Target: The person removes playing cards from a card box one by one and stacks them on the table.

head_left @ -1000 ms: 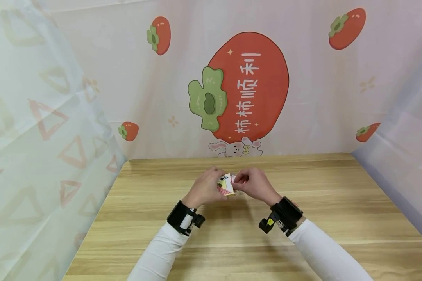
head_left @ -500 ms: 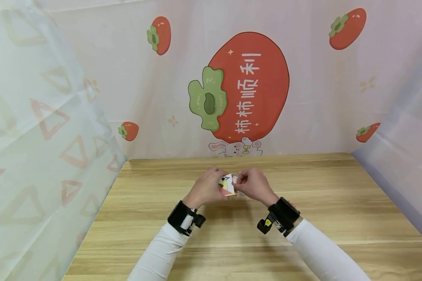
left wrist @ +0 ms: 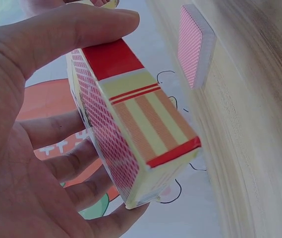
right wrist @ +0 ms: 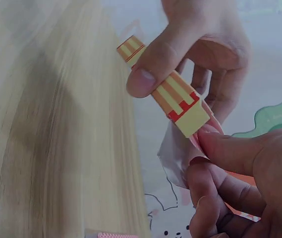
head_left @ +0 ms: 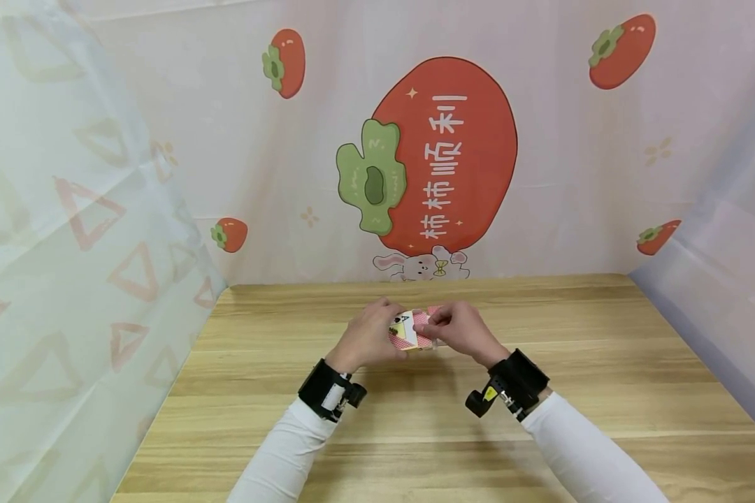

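Observation:
A playing card box (head_left: pixel 404 330) with an ace printed on its face is held in the air above the table. My left hand (head_left: pixel 368 332) grips it, thumb on the striped side (left wrist: pixel 145 114) and fingers along the opposite side. At the box's right end, my right hand (head_left: pixel 462 330) pinches a thin pink-edged part with thumb and fingers. A pale sheet (right wrist: pixel 174 156), perhaps clear film, hangs by these fingers in the right wrist view. Whether the pinched part is film or box flap I cannot tell. A red-backed card deck (left wrist: pixel 195 47) rests on the table nearby.
The wooden table (head_left: pixel 415 433) runs back to a hanging cloth (head_left: pixel 554 140) printed with persimmons and a rabbit. Another cloth (head_left: pixel 101 209) closes the left side. Both wrists wear black camera straps (head_left: pixel 327 391).
My right hand moved slightly left, then back right, still at the box's end. Red pattern now shows between the ace face and the right fingers. My left hand stays almost still.

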A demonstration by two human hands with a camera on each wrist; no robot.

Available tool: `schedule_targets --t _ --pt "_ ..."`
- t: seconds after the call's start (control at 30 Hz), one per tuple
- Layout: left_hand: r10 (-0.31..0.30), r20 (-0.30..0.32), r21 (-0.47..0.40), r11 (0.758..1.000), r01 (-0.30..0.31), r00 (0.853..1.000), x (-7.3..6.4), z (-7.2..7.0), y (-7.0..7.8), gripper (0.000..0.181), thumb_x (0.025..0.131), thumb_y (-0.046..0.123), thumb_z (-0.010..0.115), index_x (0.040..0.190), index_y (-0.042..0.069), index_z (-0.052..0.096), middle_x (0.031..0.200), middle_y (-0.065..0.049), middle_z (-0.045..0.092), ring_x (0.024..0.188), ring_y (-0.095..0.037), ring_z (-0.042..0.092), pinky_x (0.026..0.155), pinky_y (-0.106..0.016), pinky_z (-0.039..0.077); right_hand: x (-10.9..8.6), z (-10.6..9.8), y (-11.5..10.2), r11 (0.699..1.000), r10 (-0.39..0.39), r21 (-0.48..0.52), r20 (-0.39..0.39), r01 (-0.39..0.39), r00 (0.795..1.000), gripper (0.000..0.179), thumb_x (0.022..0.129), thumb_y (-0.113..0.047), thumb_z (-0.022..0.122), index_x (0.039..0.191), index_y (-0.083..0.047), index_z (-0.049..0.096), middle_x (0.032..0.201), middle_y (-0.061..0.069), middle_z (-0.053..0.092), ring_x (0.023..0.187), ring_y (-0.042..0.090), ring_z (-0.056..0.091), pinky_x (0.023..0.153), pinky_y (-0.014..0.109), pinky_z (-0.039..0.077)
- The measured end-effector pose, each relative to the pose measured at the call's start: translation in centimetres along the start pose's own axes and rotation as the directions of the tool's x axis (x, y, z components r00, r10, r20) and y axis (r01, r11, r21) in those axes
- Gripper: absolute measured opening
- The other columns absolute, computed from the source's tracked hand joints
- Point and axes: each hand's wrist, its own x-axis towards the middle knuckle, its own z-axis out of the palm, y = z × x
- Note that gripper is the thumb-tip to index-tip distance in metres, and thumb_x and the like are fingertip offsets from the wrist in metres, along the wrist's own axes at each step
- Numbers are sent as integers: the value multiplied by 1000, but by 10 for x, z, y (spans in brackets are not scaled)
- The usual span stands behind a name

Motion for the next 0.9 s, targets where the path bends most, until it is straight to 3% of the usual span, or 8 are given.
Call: schedule_targets --t 0.3,0.9 --pt "-15 0 -24 1000 15 1000 0 -2 1 72 56 36 83 118 11 57 100 2 50 86 -13 47 69 -28 40 2 -8 1 966 71 239 115 -96 991 23 84 -31 64 83 -8 68 84 8 57 72 21 48 66 38 44" --pt "-45 -7 -22 999 45 999 -1 -2 -2 75 54 39 84 119 13 57 104 2 51 89 -12 47 69 -29 41 3 -17 10 940 131 294 156 -172 979 28 86 -31 62 86 -4 64 73 6 45 66 19 41 59 31 32"
